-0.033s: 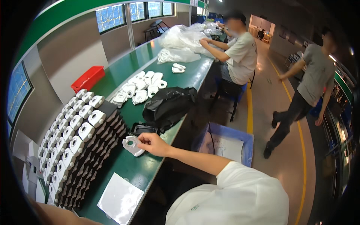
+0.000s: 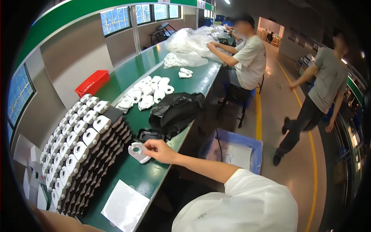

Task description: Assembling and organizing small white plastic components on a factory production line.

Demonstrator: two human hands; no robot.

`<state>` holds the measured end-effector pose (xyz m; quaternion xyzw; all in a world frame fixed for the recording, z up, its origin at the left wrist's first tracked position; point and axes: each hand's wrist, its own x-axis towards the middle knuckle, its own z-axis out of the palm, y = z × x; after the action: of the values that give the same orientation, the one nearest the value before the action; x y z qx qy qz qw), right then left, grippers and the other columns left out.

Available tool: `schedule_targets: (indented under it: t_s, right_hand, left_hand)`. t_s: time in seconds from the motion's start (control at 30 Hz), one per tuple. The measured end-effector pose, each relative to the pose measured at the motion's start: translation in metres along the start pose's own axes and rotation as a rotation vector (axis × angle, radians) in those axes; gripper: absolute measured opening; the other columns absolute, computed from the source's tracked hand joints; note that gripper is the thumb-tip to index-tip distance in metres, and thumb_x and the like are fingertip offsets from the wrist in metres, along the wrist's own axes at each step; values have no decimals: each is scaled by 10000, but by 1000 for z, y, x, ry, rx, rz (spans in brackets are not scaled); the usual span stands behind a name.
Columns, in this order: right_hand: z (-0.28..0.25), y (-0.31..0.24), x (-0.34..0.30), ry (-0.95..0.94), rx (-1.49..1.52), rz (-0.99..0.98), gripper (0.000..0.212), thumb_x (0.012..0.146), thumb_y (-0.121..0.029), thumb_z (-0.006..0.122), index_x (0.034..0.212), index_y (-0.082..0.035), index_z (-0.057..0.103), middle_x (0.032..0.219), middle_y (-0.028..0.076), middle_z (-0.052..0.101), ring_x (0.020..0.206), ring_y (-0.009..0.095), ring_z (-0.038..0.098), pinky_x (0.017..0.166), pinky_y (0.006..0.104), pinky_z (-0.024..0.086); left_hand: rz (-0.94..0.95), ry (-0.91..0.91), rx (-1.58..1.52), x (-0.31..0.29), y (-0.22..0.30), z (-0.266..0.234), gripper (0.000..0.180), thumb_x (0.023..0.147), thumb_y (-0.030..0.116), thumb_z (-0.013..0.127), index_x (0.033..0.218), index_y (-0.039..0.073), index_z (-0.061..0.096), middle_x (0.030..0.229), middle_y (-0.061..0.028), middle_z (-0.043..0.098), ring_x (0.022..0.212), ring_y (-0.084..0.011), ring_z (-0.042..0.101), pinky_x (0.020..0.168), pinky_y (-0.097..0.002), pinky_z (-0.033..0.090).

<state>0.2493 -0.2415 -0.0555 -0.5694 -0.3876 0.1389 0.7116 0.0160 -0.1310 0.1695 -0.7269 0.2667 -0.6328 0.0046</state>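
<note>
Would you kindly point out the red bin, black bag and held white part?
Red bin point(image 2: 95, 83), head view: side wall.
Black bag point(image 2: 174, 113), head view: middle of fabric.
White part point(image 2: 138, 157), head view: face below hole.

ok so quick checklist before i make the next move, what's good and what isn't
1. Right hand has a grip on the white part: ok, fingers and thumb pinch its right side.
2. White part lifted off the green table: cannot tell from this angle.
3. Left hand ready: cannot tell, it is out of view; only the left forearm shows at lower left.
4. Black bag off the table: not ok, it lies there just beyond the right hand.
5. Loose white parts on the table: ok, heaped beyond the tray stack.
</note>
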Motion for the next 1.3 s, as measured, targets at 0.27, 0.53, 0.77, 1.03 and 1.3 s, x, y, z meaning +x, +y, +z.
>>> schedule_targets:
  t_s: [0.27, 0.53, 0.77, 1.03, 1.3]
  right_hand:
    - [-3, 0, -2, -21, -53, 73, 155, 872, -82, 625, 991, 12, 592, 833, -6, 607, 719, 28, 516, 626, 196, 412]
    - [0, 1, 0, 12, -31, 74, 142, 861, -95, 640, 962, 0, 607, 778, -25, 591, 679, 13, 496, 598, 192, 402]
    - [-2, 2, -1, -7, 14, 73, 117, 877, -63, 612, 971, 0, 585, 825, -18, 606, 694, 9, 505, 607, 173, 396]
    - [2, 0, 0, -43, -48, 87, 114, 865, -7, 582, 977, 7, 564, 830, -9, 581, 707, 23, 508, 621, 171, 402]
    - [7, -6, 0, -80, -156, 105, 88, 884, -11, 566, 970, 3, 552, 889, 17, 608, 787, 57, 556, 701, 199, 436]
  left_hand:
    - [5, -10, 13, 3, -1, -6, 457, 759, 336, 661, 1062, 20, 528, 686, 17, 525, 532, -37, 396, 475, -184, 284]
    - [5, -15, 60, 7, -1, -19, 353, 777, 268, 657, 1007, 21, 553, 681, 17, 532, 539, -37, 406, 480, -186, 292]
    - [-79, -53, 63, -4, 2, -35, 262, 793, 209, 653, 958, 21, 574, 677, 16, 539, 544, -37, 416, 485, -188, 300]
    - [-197, -75, 35, -13, -3, -52, 159, 810, 142, 649, 902, 22, 599, 672, 16, 547, 551, -37, 426, 491, -190, 308]
    - [-1002, -176, -214, -91, -23, -55, 59, 828, 74, 645, 846, 22, 623, 667, 15, 555, 557, -37, 437, 496, -193, 317]
